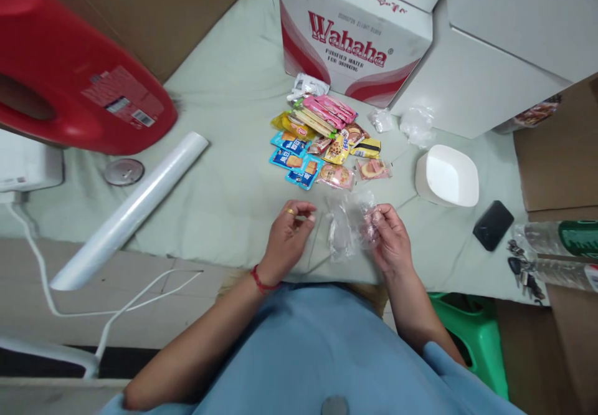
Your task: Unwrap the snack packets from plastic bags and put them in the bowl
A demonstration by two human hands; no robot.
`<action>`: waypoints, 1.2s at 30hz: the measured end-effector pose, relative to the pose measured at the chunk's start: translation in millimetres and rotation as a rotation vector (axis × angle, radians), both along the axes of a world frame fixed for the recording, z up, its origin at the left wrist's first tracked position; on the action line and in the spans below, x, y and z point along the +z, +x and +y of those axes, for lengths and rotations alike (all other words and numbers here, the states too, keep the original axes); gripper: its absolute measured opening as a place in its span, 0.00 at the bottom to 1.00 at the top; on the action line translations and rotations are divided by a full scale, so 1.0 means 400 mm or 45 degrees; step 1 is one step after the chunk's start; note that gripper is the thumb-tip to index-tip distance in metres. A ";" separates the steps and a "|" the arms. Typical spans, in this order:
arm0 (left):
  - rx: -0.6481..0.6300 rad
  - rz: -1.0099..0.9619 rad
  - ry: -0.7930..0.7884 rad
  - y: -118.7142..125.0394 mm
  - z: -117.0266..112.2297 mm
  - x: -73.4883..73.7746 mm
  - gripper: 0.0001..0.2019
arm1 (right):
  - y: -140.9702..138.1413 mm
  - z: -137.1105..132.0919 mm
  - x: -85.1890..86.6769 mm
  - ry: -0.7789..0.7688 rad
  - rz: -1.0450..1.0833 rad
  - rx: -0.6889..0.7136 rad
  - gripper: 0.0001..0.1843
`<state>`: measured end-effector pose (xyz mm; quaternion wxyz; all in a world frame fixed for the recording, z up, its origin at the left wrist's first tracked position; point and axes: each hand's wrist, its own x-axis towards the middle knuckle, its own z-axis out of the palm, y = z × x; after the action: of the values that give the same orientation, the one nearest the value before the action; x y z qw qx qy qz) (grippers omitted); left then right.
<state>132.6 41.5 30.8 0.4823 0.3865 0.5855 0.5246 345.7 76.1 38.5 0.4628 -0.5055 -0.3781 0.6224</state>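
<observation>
My right hand (390, 237) is closed on a clear plastic bag (348, 225) with a small pink-wrapped snack inside it, low over the pale green cloth (233, 184). My left hand (289, 234), with a ring and a red wrist cord, is pinched shut just left of the bag; what it pinches, if anything, is too fine to make out. Beyond the hands lies a pile of several small snack packets (327, 144) in blue, yellow and pink.
A white bowl (447, 176) and a black phone (493, 225) lie to the right. A roll of clear film (135, 206) lies on the left near a red container (70, 72). A Wahaha carton (350, 35) stands behind. Bottles (560, 240), keys and a green stool (471, 334) are at the right.
</observation>
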 end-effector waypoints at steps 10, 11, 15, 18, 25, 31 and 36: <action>-0.409 -0.148 -0.069 0.054 0.043 -0.028 0.11 | 0.023 -0.003 0.024 0.046 0.096 0.042 0.22; -0.410 -0.171 -0.066 0.042 0.044 -0.027 0.12 | 0.035 0.000 0.024 0.061 0.073 0.009 0.22; -0.378 -0.240 0.020 -0.030 0.037 0.000 0.14 | 0.090 0.015 0.018 0.099 -0.004 -0.115 0.21; -0.303 -0.430 -0.026 -0.080 0.025 0.021 0.15 | 0.114 0.025 0.016 0.098 -0.026 -0.202 0.22; -0.362 0.167 -0.144 -0.191 0.027 0.003 0.14 | 0.103 0.056 0.002 0.124 -0.117 -0.241 0.23; 0.159 0.896 0.086 -0.214 0.004 0.010 0.05 | 0.079 0.058 -0.030 0.055 -0.181 -0.193 0.20; -0.131 0.677 0.390 -0.038 -0.040 0.068 0.05 | 0.032 0.046 -0.003 -0.002 -0.071 -0.224 0.22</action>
<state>117.3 25.3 57.9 0.2743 0.6075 0.5848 0.4622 358.4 94.7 37.4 0.5045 -0.5543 -0.3445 0.5652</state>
